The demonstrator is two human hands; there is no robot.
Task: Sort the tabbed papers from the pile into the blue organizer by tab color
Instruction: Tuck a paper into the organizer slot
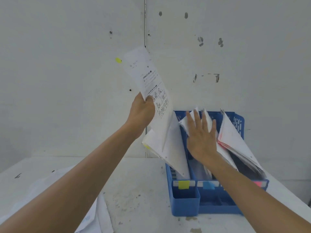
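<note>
Nearest, at the left, the pile of papers (94,214) lies on the white, stained worktop (134,190), partly hidden under the left forearm. To the right stands the blue organizer (185,204), its near wall carrying three coloured markers: a yellow label (184,184) at the left, a blue label (208,185) in the middle and a pink label (257,183) at the right. Each of the three slots behind them holds leaning papers: the left stack (173,148), the middle stack (185,122) and the right stack (235,140), which shows pink at its edge.

The right hand (201,138) lies flat on the middle stack, fingers straight and spread, gripping nothing. The left hand (142,113) is raised to the left of the organizer and pinches the edge of a printed sheet (151,78). This sheet stands tilted above the left slot, its lower end at the top of the left stack; contact there cannot be confirmed. A yellow tab (118,60) projects from its upper left edge. The two hands are apart.

Farthest, a marked white wall (67,64) closes the scene.
</note>
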